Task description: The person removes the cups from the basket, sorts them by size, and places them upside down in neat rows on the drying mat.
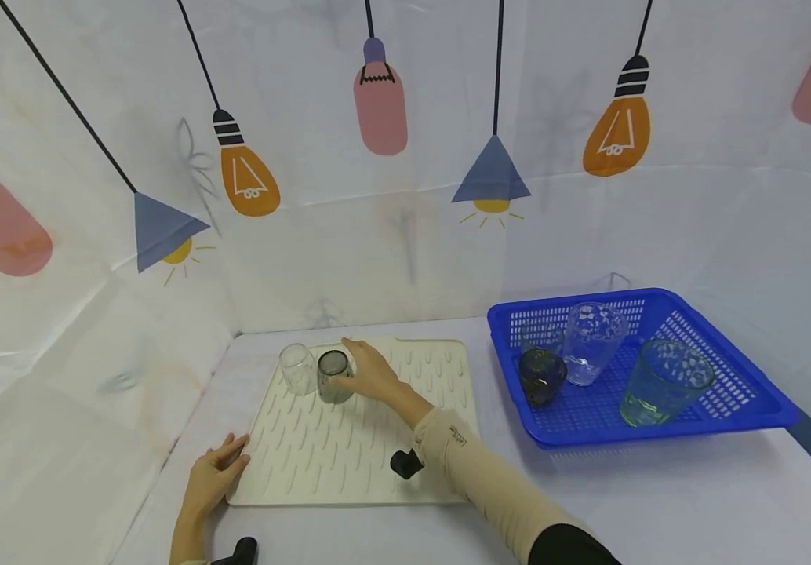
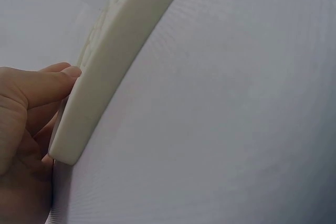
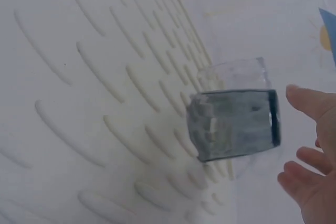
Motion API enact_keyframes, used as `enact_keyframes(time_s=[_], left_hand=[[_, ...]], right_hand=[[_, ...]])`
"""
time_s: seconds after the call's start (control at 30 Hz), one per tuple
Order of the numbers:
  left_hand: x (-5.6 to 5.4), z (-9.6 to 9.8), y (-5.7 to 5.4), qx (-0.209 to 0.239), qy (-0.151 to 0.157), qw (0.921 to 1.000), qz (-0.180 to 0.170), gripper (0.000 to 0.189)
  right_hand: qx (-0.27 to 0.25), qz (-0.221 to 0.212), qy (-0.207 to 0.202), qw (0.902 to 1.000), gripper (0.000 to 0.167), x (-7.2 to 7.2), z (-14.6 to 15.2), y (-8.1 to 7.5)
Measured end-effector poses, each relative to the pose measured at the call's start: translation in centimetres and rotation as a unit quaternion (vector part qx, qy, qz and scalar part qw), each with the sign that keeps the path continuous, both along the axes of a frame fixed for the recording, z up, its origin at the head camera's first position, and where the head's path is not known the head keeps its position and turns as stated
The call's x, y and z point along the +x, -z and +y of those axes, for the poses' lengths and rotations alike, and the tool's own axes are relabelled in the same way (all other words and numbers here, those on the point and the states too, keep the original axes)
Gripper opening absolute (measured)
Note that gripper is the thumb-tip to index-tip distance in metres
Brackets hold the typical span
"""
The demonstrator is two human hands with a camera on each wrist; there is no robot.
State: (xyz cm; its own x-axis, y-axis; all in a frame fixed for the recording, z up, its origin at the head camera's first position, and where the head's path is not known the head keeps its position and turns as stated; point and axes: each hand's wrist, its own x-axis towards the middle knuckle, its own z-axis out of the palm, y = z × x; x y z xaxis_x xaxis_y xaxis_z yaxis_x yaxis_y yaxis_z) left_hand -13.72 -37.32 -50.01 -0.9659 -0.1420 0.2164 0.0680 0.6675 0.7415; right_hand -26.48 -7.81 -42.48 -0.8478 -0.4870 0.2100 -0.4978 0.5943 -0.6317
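Note:
A cream ridged drying mat (image 1: 349, 463) lies on the table. Near its far left corner a smoky grey glass (image 1: 335, 377) stands upside down beside a clear glass (image 1: 298, 369). My right hand (image 1: 373, 373) is around the grey glass in the head view. From the right wrist, the thumb and fingers (image 3: 307, 100) are spread just off the base of the grey glass (image 3: 233, 124), which partly hides the clear one. With thumb and fingers, my left hand (image 1: 211, 475) holds the left edge of the mat (image 2: 100, 72) near its front corner.
To the right stands a blue plastic basket (image 1: 547, 438) with perforated walls. Inside are a dark glass (image 1: 542, 377), a clear tumbler (image 1: 592, 345) and a greenish-blue tumbler (image 1: 667, 384). A white sheet printed with lamps (image 1: 412, 259) hangs behind the table.

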Motion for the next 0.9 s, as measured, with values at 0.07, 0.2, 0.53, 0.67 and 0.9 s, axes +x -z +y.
enact_keyframes(time_s=[0.07, 0.2, 0.53, 0.67, 0.9], left_hand=[[0.0, 0.0, 0.0, 0.0, -0.001, 1.0, 0.002, 0.039], [0.1, -0.1, -0.1, 0.0, 0.0, 1.0, -0.003, 0.04], [0.3, 0.0, 0.2, 0.0, -0.002, 1.0, 0.001, 0.04], [0.1, 0.1, 0.2, -0.004, 0.003, 1.0, 0.007, 0.04], [0.0, -0.1, 0.1, -0.004, 0.011, 0.9998, 0.015, 0.04]], right_hand=[[-0.009, 0.005, -0.002, 0.9999, 0.073, 0.3, 0.7, -0.7], [-0.019, 0.02, -0.012, 0.9995, 0.071, 1.1, 1.9, -1.8], [-0.136, 0.066, -0.035, 0.9879, 0.06, 3.2, 4.8, -2.8], [-0.18, 0.086, -0.036, 0.9792, 0.052, 4.2, 6.8, -2.7], [-0.184, 0.125, -0.001, 0.9748, 0.048, 5.7, 10.8, -2.8]])
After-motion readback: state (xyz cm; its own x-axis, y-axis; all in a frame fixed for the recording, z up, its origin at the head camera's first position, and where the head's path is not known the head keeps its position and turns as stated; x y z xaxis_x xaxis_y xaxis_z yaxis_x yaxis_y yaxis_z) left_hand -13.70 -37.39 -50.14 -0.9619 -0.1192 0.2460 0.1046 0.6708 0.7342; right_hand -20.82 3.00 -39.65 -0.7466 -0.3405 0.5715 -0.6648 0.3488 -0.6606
